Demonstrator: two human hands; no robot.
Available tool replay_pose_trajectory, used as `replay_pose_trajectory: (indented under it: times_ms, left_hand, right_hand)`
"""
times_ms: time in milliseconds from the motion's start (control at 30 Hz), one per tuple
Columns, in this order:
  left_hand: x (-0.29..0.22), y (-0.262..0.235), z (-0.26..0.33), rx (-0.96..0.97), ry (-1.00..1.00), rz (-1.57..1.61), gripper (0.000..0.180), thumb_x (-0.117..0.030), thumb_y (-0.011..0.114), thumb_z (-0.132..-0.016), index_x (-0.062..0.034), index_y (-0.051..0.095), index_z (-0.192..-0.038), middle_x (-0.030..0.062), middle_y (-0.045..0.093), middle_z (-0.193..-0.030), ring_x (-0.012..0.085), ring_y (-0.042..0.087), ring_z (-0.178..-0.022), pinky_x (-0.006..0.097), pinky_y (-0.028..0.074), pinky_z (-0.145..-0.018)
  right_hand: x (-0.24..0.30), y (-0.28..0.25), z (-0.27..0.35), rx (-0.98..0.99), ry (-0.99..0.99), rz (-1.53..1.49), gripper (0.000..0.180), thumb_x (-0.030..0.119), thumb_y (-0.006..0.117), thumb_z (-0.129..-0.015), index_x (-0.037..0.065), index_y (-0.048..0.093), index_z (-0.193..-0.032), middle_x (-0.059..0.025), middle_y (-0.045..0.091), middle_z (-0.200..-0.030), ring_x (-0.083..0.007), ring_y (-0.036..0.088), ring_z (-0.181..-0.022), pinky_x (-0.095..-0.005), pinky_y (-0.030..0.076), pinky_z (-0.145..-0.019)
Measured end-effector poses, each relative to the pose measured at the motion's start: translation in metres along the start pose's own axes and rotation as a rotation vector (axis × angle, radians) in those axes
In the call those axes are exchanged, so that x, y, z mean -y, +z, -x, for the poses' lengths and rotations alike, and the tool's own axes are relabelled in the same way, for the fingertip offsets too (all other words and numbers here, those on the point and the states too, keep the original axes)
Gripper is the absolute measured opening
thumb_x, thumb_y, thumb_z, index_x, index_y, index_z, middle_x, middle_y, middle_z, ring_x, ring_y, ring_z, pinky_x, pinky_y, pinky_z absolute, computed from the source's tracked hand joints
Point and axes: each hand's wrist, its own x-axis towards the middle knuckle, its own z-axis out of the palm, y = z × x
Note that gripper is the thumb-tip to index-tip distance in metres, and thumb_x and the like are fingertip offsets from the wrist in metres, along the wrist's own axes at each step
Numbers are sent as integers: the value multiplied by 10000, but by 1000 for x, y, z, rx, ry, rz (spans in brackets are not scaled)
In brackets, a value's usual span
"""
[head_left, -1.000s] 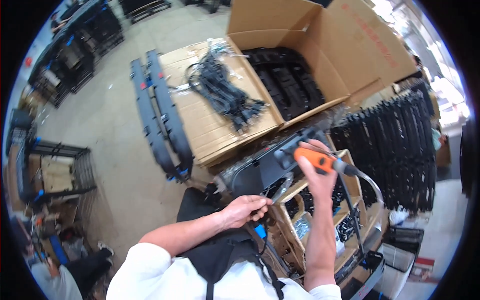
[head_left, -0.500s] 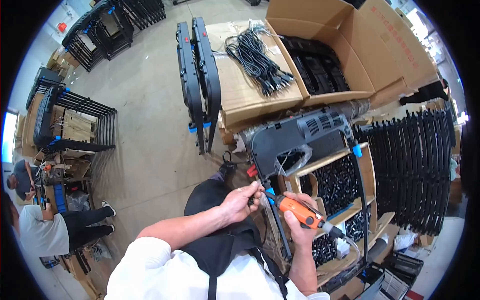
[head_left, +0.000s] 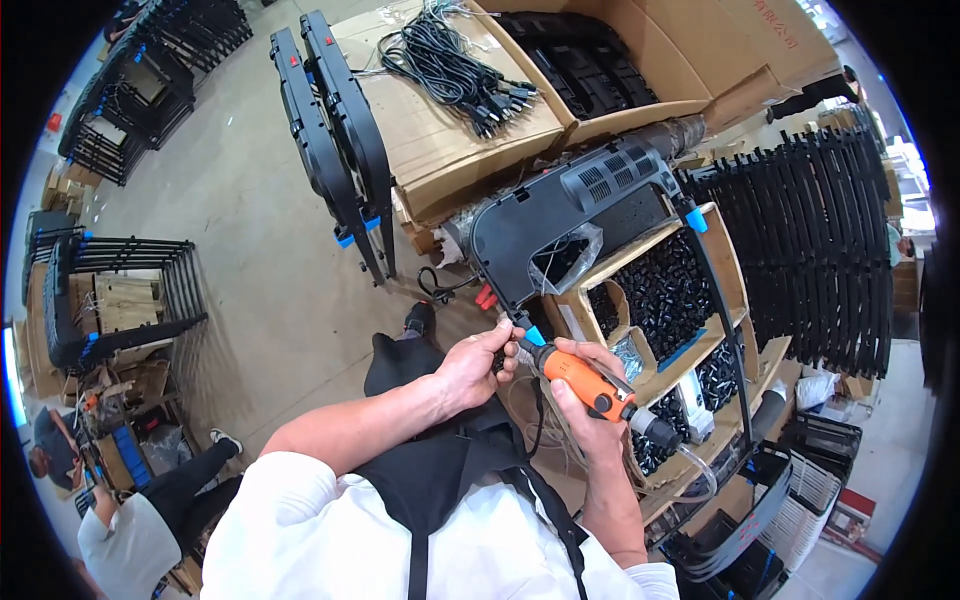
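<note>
Black plastic panel [head_left: 570,215] lies tilted across the top of a wooden compartment rack [head_left: 665,300], its near corner with a blue clip at the person's hands. Right hand [head_left: 590,385] is wrapped tight around an orange power screwdriver [head_left: 590,383], tip aimed at that near corner. Left hand [head_left: 470,365] sits just beside the tip, fingers pinched together at the corner; whether they hold a screw cannot be told.

Progress, as a judgement: fastening at the near corner is in hand, not finished. A second blue clip shows at the panel's far right corner; whether that end is fixed is not visible.

Around the panel: rack compartments beneath it hold small black parts. Beyond it, an open cardboard box [head_left: 640,60] with more black parts, and a flat cardboard sheet carrying a bundle of black cables [head_left: 450,60]. Left of the panel, two similar black frames [head_left: 335,150] stand on edge on the concrete floor [head_left: 230,250]. Right of it, a long row of upright black pieces [head_left: 810,240]. Far left, metal racks; another person crouches at lower left.
</note>
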Motion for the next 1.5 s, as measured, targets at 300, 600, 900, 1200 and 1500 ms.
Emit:
replay_pose_trajectory:
  times_ms: [300, 600, 900, 1200, 1500]
  left_hand:
    - [-30, -7, -7, 94, -109, -41, 358, -379, 469, -1116, -77, 648, -1184, -31, 543, -845, 112, 488, -769, 260, 411, -701]
    - [-86, -39, -7, 47, 65, -600, 287, -228, 430, -1113, -34, 610, -1226, -20, 504, -762, 78, 400, -574, 242, 328, -488]
    - [-137, 39, -52, 191, 677, -2229, 422, -123, 590, -905, -210, 682, -1308, 174, 757, -906, 326, 752, -871, 463, 589, -718]
    - [-141, 38, -59, 257, 675, -2381, 423, -98, 643, -853, -202, 711, -1257, 163, 756, -872, 345, 750, -834, 467, 593, -709]
    - [-141, 25, -69, 250, 702, -2354, 468, -171, 744, -825, -199, 687, -1289, 170, 757, -874, 357, 747, -860, 460, 586, -726]
  right_hand:
    - [14, 26, -23, -68, 66, 9, 511, -21, 728, -890, -7, 518, -1356, -193, 648, -1324, -262, 632, -1234, -397, 513, -1068]
    - [17, 31, -31, -181, 111, 62, 505, -24, 730, -888, 9, 525, -1349, -189, 655, -1318, -251, 635, -1223, -392, 507, -1073]
    - [8, 35, -30, -232, 112, 122, 518, 7, 748, -874, -8, 535, -1346, -177, 677, -1289, -252, 645, -1220, -396, 495, -1090]
    - [3, 47, -35, -220, 51, 190, 490, 18, 764, -862, -16, 580, -1315, -164, 695, -1269, -235, 673, -1176, -375, 525, -1054]
    - [-14, 54, -54, -140, 11, 293, 485, 42, 785, -843, 1, 610, -1294, -144, 712, -1236, -217, 688, -1135, -353, 533, -1023]
